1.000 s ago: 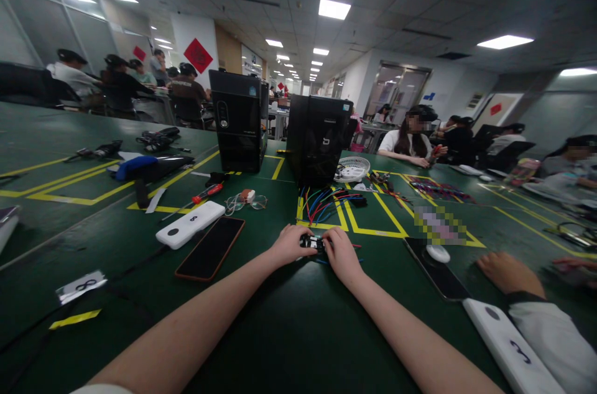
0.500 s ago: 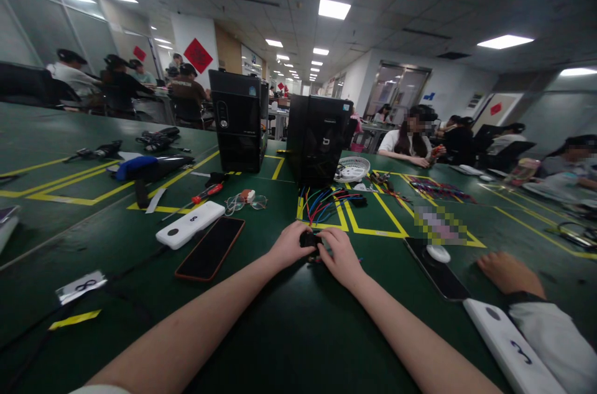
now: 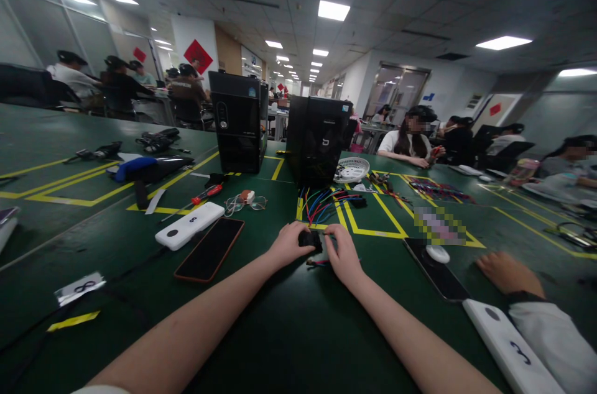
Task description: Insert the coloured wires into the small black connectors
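My left hand (image 3: pixel 286 245) is closed on a small black block-shaped part (image 3: pixel 310 238), held low over the green table between my two hands. The kind of part cannot be made out. To its right is my right hand (image 3: pixel 344 255), with thumb and forefinger bent close together near the block. Anything tiny between those fingertips is too small to name. Short red and blue wires (image 3: pixel 318 263) lie by the right fingers, partly hidden by that hand. Beyond both hands, a spread of loose coloured wires (image 3: pixel 321 204) rests on the table in front of a black computer tower.
Two computer towers (image 3: pixel 237 123) stand ahead. To the left lie a phone (image 3: pixel 211 251), a white power bank (image 3: pixel 190 225), glasses (image 3: pixel 247 202) and a red-handled screwdriver (image 3: pixel 208 193). Rightward are a white basket (image 3: pixel 353 169), another phone (image 3: pixel 436 270) and a co-worker's hand (image 3: pixel 508 273).
The black part has turned over in my hands, from a face with light-coloured details to a plain dark side. My right fingers have drawn slightly away from it.
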Available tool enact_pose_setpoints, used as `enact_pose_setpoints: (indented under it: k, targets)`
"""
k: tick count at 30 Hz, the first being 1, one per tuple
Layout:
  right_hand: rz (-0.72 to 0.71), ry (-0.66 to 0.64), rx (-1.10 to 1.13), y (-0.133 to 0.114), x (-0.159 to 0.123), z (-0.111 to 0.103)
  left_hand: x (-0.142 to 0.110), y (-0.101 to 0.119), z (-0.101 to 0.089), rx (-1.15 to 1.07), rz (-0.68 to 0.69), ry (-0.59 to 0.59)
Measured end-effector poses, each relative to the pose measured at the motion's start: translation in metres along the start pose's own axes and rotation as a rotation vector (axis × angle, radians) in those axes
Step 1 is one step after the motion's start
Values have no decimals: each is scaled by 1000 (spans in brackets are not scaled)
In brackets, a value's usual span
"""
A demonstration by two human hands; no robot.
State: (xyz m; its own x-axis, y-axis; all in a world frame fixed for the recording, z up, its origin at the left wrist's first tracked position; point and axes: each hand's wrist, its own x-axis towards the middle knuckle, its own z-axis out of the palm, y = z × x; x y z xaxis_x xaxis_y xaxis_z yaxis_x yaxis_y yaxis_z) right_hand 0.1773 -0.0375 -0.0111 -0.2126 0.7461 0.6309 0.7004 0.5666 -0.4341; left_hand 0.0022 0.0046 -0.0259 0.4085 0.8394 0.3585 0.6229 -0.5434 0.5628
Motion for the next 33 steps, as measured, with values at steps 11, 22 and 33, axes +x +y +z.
enact_pose_setpoints:
  k: [11, 22, 33]
  targets:
    - [-211, -469, -223, -20, 2, -27, -1, -1, 1, 45, -30, -2]
    - [-200, -562, -389, -16, -7, -14, -1, -2, 0, 20, -51, -6]
    - [59, -422, -229, -19, 8, -24, -2, -4, 2, -33, 55, -14]
